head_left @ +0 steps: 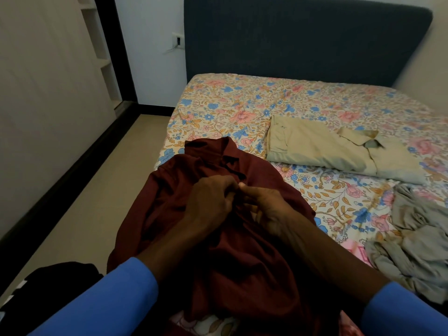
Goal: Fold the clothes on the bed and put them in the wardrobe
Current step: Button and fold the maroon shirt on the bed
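A maroon collared shirt (242,263) lies spread along the bed's left edge, collar pointing toward the headboard. Both my hands meet on its front just below the collar. My left hand (208,202) pinches the shirt's placket with curled fingers. My right hand (264,209) pinches the same spot from the other side, fingertips touching the left hand's. A beige shirt (339,151) lies folded further up the bed. A crumpled grey garment (417,238) lies at the right edge of the view. The wardrobe (48,105) with pale doors stands along the left wall.
The bed (230,105) carries a floral sheet and a dark blue headboard (303,37). A narrow strip of beige floor (97,190) runs between bed and wardrobe. A dark item (60,275) lies at the lower left. A small pink object (358,251) lies by the grey garment.
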Demonstrator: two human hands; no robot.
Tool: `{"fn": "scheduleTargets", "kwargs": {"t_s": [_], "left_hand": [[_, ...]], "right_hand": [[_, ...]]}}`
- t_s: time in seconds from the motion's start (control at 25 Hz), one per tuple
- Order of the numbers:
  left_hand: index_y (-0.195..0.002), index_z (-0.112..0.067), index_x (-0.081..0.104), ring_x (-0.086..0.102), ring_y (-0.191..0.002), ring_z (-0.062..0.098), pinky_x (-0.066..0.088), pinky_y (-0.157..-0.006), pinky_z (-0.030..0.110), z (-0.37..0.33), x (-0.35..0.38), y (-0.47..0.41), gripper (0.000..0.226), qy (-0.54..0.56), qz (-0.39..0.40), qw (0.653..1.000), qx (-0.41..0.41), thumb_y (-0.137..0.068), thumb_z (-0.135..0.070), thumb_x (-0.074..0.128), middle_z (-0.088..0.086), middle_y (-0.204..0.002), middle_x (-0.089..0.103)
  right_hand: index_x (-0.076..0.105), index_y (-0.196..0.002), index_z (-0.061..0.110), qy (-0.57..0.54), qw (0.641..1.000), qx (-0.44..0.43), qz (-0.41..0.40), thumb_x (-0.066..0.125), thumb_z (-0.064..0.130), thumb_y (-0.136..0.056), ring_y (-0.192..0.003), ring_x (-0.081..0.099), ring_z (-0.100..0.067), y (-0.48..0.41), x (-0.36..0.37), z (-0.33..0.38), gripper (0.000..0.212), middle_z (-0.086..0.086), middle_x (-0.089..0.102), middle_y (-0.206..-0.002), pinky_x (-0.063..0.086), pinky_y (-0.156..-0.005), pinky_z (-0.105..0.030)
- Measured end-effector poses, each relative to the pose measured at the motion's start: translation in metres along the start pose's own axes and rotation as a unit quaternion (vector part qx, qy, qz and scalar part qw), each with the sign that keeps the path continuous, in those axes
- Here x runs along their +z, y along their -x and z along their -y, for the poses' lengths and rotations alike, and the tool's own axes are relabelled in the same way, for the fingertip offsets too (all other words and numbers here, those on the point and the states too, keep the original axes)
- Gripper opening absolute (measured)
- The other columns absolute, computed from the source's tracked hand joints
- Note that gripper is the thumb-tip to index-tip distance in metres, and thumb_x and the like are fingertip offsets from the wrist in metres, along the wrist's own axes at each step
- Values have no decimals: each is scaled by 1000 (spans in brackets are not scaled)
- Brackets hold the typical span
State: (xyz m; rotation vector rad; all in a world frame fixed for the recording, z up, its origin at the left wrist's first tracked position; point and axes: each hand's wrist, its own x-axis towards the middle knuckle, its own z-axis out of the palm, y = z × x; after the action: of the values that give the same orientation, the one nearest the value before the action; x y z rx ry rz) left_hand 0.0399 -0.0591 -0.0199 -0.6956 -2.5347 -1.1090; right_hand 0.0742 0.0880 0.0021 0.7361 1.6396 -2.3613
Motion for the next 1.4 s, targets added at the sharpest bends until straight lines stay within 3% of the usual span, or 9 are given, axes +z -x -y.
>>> {"fn": "scheduleTargets", "kwargs": {"t_s": [0.08, 0.2, 0.32, 0.56, 0.76, 0.92, 1.08, 1.24, 1.4], "left_hand": [[-101, -25, 81, 68, -78, 2, 57, -73, 24, -3, 1, 2, 13, 28, 23, 999, -21, -94, -24, 70, -12, -91, 76], [-101, -27, 81, 71, -80, -4, 60, -74, 19, 0, -6, 0, 10, 137, 30, 979, -147, -93, -28, 75, -14, -91, 77], [-98, -25, 81, 73, -78, 0, 60, -69, 20, 1, -10, 1, 15, 178, 7, 971, -161, -85, -32, 84, -11, -87, 77], [-95, -27, 77, 68, -72, -2, 52, -62, 14, 0, -11, -3, 5, 73, -44, 988, -129, -90, -28, 77, -14, -82, 72], [-110, -24, 75, 57, -80, 4, 38, -68, 9, 3, -8, -3, 18, -66, -32, 997, 12, -94, -20, 68, -6, -96, 65], [-98, -24, 77, 70, -75, -1, 57, -68, 14, -2, 0, -2, 14, 57, -18, 996, -66, -86, -17, 81, -12, -87, 75], [-97, -14, 81, 78, -87, 19, 63, -86, 46, 6, 4, -7, 12, 310, 21, 926, -214, -87, -9, 80, 3, -90, 80], [-91, -10, 79, 78, -81, 24, 64, -82, 48, 4, 8, -7, 10, 314, -1, 919, -240, -83, -9, 84, 7, -84, 79], [-83, -9, 79, 78, -77, 24, 65, -80, 47, 1, 12, -8, 5, 324, -6, 903, -283, -81, -8, 84, 7, -79, 78]], "right_hand": [[71, -98, -2, -18, 1000, 12, -7, 64, 9, -100, -74, 70, -24, 0, -2, 0, 14, -15, 75, -88, 60, -73, -35], [70, -105, -1, -19, 1000, 13, 1, 63, 10, -101, -81, 71, -26, 0, -3, 0, 14, -16, 74, -94, 60, -77, -37], [72, -110, 1, -10, 1000, -8, 18, 71, 11, -95, -93, 76, -27, -2, -2, 0, 18, -17, 77, -106, 63, -85, -37], [73, -97, 6, -22, 999, -29, 11, 76, 10, -90, -84, 74, -25, -2, -3, -2, 9, -14, 78, -96, 61, -83, -41], [71, -110, -1, 14, 996, -89, -13, 73, 4, -92, -79, 76, -28, 0, 0, -2, 19, -18, 78, -96, 65, -69, -40], [70, -112, -2, 37, 995, -93, -30, 73, 5, -92, -83, 76, -31, -5, -2, -7, 22, -20, 77, -99, 65, -72, -42], [70, -112, -3, 44, 992, -108, -44, 72, 2, -92, -78, 76, -30, -7, -2, -9, 20, -23, 76, -97, 64, -67, -39], [73, -103, 0, 67, 987, -137, -50, 76, 3, -90, -86, 77, -35, -9, -1, -14, 14, -19, 77, -92, 63, -78, -47], [76, -91, 9, 83, 981, -168, -53, 74, 1, -91, -74, 74, -27, -6, -3, -17, 8, -13, 78, -85, 63, -69, -38]]}}
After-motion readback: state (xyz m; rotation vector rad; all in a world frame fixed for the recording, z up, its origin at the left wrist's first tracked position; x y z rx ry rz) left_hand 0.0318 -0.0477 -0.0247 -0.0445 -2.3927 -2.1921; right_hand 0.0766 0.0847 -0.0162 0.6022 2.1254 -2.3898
